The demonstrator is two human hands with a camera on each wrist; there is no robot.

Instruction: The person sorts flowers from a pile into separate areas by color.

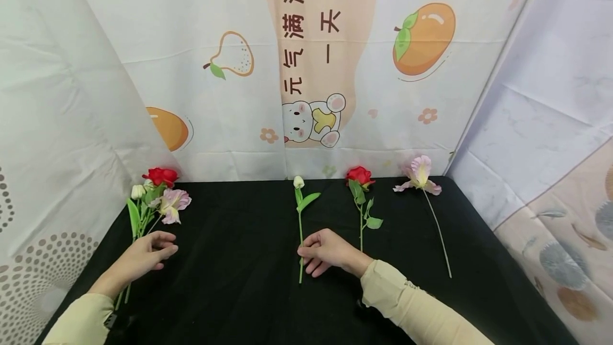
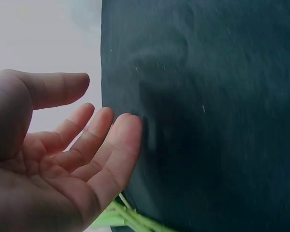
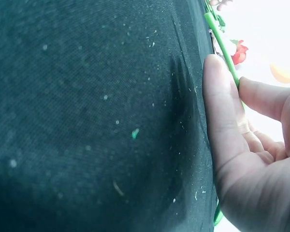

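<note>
In the head view the right hand (image 1: 330, 252) pinches the green stem of a white tulip (image 1: 299, 182) between thumb and fingers; the right wrist view shows this stem (image 3: 222, 46) between thumb and forefinger of the right hand (image 3: 251, 140). The left hand (image 1: 139, 257) is over the stems of a bunch at the left, with a red rose (image 1: 162, 176), white tulip (image 1: 138, 191) and pink-white iris (image 1: 173, 205). In the left wrist view the left hand (image 2: 72, 154) has its fingers spread and holds nothing; green stems (image 2: 135, 220) lie below it.
A red rose (image 1: 360, 175) with leaves lies right of the tulip, its lower stem hidden by the right arm. Farther right lies a pink iris (image 1: 420, 174). A black cloth (image 1: 230, 260) covers the table; printed white curtains (image 1: 191, 4) hang behind and at both sides.
</note>
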